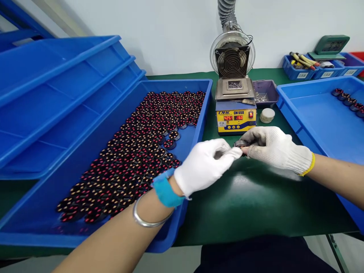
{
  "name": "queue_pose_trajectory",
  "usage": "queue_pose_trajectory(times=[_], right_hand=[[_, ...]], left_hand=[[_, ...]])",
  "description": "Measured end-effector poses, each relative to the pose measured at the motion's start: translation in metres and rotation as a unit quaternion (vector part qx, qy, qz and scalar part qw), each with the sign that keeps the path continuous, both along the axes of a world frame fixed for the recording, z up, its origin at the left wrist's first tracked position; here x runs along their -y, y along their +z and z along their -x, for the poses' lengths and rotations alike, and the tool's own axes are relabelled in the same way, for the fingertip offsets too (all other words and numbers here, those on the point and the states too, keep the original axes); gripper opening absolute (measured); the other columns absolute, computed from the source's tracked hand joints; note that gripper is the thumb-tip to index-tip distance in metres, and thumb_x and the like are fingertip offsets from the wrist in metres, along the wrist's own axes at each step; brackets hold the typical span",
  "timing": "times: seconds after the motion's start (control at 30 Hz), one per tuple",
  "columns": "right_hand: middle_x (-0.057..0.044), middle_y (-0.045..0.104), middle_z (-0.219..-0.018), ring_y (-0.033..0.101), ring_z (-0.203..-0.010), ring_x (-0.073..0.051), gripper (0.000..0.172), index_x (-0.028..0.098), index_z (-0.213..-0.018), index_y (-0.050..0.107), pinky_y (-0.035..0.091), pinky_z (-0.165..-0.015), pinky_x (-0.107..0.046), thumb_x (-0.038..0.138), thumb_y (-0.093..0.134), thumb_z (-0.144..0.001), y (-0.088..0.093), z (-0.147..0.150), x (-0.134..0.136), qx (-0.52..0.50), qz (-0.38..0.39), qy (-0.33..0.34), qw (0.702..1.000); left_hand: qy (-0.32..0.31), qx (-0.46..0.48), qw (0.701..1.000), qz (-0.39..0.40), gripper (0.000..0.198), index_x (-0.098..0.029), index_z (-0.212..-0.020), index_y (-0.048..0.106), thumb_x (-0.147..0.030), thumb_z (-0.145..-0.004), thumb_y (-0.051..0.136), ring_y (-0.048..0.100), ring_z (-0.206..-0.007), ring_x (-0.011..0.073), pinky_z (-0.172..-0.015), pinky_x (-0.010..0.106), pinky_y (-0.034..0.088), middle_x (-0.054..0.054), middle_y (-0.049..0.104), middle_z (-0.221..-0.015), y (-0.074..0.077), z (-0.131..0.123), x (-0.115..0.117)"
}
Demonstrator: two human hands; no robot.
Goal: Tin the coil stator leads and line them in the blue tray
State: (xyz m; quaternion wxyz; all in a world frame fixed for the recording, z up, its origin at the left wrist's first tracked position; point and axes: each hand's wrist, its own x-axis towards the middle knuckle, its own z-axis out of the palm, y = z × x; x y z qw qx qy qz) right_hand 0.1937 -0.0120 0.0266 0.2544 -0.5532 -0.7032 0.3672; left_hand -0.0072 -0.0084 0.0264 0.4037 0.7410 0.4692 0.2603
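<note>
Head view: we see both gloved hands meeting low over the green counter [250,204], just in front of the solder pot [236,118]. The right hand [274,149] closes its fingers around a small dark round part [241,144], and the left hand [206,165] pinches the same part from the other side, fingertips narrow. The part sits between the two hands, clear of the counter. Left of the hands lies a blue tray [42,223] packed with many like parts [136,151] in dark rows with red and orange spots. To the right, a second tray [313,113] holds a short row [348,100] at its far corner. A fan [232,62] stands behind the pot, with a white disc [267,115] just beside it.
</note>
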Motion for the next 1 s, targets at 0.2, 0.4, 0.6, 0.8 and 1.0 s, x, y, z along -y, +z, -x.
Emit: queue_pose_trajectory(times=[0.2,0.4,0.6,0.8,1.0], right_hand=[[-0.001,0.071,-0.076,0.064,-0.067,-0.013,0.021,0.019,-0.086,0.071,0.045,-0.052,-0.021,0.036,0.067,-0.074,0.002,0.002,-0.001,-0.016,0.037,-0.047,0.998],[-0.001,0.071,-0.076,0.065,-0.068,-0.014,0.022,0.020,-0.085,0.072,0.045,-0.053,-0.022,0.038,0.069,-0.072,0.003,0.004,-0.001,0.003,0.023,-0.056,0.998],[-0.002,0.071,-0.076,0.065,-0.067,-0.015,0.028,0.020,-0.087,0.070,0.047,-0.053,-0.022,0.043,0.071,-0.071,-0.007,0.003,-0.006,-0.069,0.041,-0.106,0.991],[-0.003,0.071,-0.080,0.066,-0.070,-0.014,0.023,0.018,-0.086,0.066,0.052,-0.061,-0.023,0.033,0.072,-0.070,-0.011,0.009,-0.005,-0.178,0.076,-0.123,0.973],[-0.002,0.068,-0.073,0.065,-0.063,-0.012,0.019,0.018,-0.082,0.062,0.054,-0.059,-0.023,0.030,0.071,-0.071,-0.011,0.010,-0.008,-0.260,0.087,-0.140,0.951]], left_hand=[[0.108,0.126,0.986,-0.020,0.032,-0.018,-0.064,0.055,-0.044,-0.081,0.060,0.047,-0.040,0.0098,-0.039,0.023,0.036,-0.002,0.055,-0.048,0.007,0.011,-0.006],[-0.002,-0.021,1.000,0.011,0.038,-0.018,-0.057,0.050,-0.042,-0.086,0.053,0.046,-0.044,0.0088,-0.044,0.022,0.036,-0.003,0.052,-0.048,0.004,-0.005,0.005],[0.030,-0.081,0.996,0.027,0.045,-0.019,-0.051,0.043,-0.051,-0.069,0.069,0.043,-0.046,0.0091,-0.044,0.023,0.033,-0.003,0.049,-0.047,0.009,-0.004,0.004],[0.024,0.072,0.991,0.110,0.032,-0.017,-0.066,0.053,-0.043,-0.084,0.057,0.056,-0.046,0.0115,-0.045,0.023,0.044,-0.002,0.059,-0.055,-0.010,-0.018,0.007],[0.122,0.210,0.970,0.025,0.027,-0.016,-0.074,0.058,-0.041,-0.084,0.060,0.060,-0.046,0.0136,-0.045,0.025,0.048,0.000,0.063,-0.058,-0.012,-0.008,0.002]])
